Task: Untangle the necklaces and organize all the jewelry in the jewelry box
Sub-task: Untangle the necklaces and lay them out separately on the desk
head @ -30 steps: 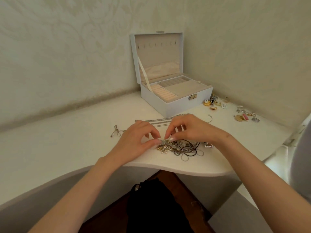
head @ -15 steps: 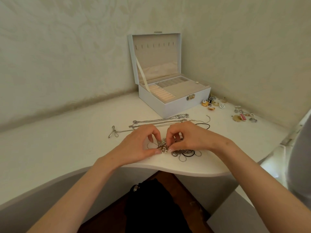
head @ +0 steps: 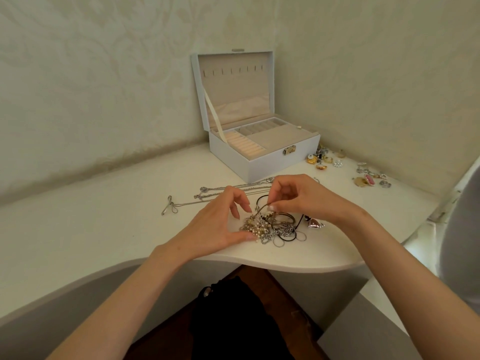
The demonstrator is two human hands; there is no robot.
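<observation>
- Fingertips (head: 271,207) of the right hand (head: 304,197), curled downward, pinch a dark cord (head: 259,201) raised from the necklace tangle (head: 275,229).
- Left hand (head: 220,224): thumb and bent forefinger grip the necklace tangle near the table (head: 104,229) front edge.
- Jewelry box (head: 262,165), lid open, stands at the back corner.

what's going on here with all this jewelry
A person is untangling necklaces at the near edge of a white table. The left hand holds the tangle of necklaces while the right hand pinches a dark cord raised off the pile. A few silver chains lie stretched out behind the hands. The white jewelry box stands open, and small loose pieces lie to its right, not yet put away.
</observation>
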